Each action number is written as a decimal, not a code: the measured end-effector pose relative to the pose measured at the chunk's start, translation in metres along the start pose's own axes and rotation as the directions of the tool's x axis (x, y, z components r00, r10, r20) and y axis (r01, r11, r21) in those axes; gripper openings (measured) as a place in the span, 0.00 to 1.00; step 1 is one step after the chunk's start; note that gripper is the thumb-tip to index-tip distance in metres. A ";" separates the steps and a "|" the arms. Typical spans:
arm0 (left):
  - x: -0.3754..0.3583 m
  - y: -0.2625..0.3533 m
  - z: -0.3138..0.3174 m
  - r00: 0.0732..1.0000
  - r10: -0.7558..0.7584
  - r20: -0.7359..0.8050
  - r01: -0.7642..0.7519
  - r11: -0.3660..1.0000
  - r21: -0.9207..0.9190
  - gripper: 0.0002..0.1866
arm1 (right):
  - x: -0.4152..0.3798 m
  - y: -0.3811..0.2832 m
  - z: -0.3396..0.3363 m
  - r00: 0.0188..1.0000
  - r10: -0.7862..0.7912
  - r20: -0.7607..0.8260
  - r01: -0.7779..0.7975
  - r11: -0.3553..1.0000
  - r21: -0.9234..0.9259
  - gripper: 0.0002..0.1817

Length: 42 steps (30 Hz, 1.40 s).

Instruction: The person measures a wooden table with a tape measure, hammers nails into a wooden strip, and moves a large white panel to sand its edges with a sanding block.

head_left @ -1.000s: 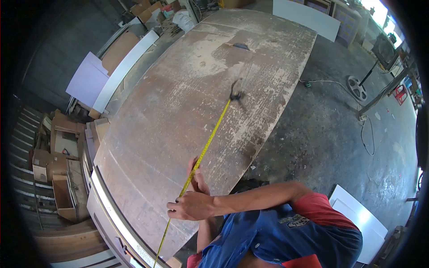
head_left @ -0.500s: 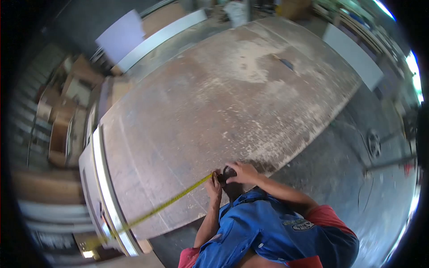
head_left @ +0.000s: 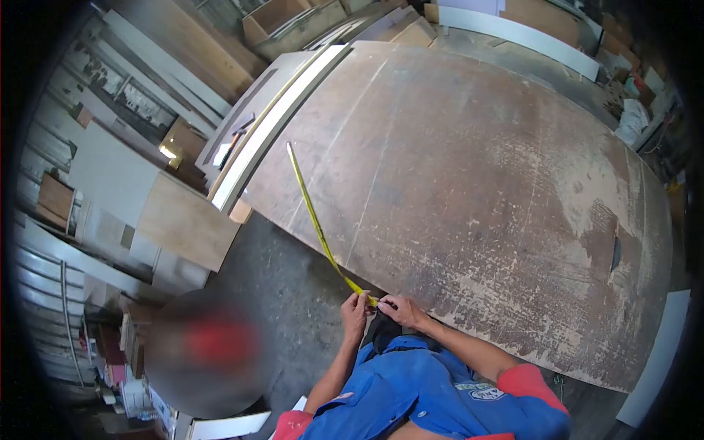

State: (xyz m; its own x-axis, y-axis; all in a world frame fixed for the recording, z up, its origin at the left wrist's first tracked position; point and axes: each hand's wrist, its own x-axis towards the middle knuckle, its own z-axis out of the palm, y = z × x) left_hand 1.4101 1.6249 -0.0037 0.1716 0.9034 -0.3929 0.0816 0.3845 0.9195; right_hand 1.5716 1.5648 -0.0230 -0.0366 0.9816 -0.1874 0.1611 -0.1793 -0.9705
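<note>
Scuffed and flecked with pale patches, a broad brown worktop [head_left: 440,161] fills much of the workshop, grey floor [head_left: 290,275] showing beyond its near left corner. White strip material [head_left: 282,128] runs along its left edge, and a hammer-like tool [head_left: 237,139] lies past that.

A yellow measuring tape [head_left: 317,227] stretches from near the left edge, well over the surface, across the near edge to the person's hands. Whether its far end touches the worktop or hangs just above it, I cannot tell. Its blade looks light, thin and smooth: springy along its length, yet likely to buckle or twist if pushed sideways. The sound hold is a flat pinch near the hands' end, clear of the thin edges.

Both hands meet just off the near edge, in front of the blue shirt [head_left: 440,381], elbows bent. The left hand [head_left: 355,311] pinches the tape between thumb and fingers, forearm rising steeply. The right hand [head_left: 400,311] comes in slantwise beside it, fingers curled at the tape's near end; what they grip is hidden.
</note>
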 end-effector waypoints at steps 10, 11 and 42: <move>-0.081 -0.063 0.001 0.969 -0.209 -0.129 0.193 0.973 -0.127 0.14 | -0.085 0.011 -0.011 0.911 0.237 0.338 -0.236 0.971 -0.045 0.29; -0.085 -0.070 0.010 0.970 -0.213 -0.117 0.197 0.971 -0.132 0.14 | -0.099 0.023 -0.024 0.914 0.236 0.331 -0.232 0.971 -0.052 0.29; -0.320 -0.096 0.380 0.938 -0.001 0.347 0.083 0.971 -0.222 0.13 | -0.632 0.026 -0.275 0.836 0.091 -0.541 -0.364 0.830 -0.423 0.19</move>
State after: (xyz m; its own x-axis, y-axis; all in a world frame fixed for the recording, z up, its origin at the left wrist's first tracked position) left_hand 1.7205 1.2269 0.0308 0.5018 0.7811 -0.3717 -0.1248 0.4905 0.8624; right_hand 1.8700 0.9573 0.1116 0.5172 0.8401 -0.1634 0.5645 -0.4784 -0.6727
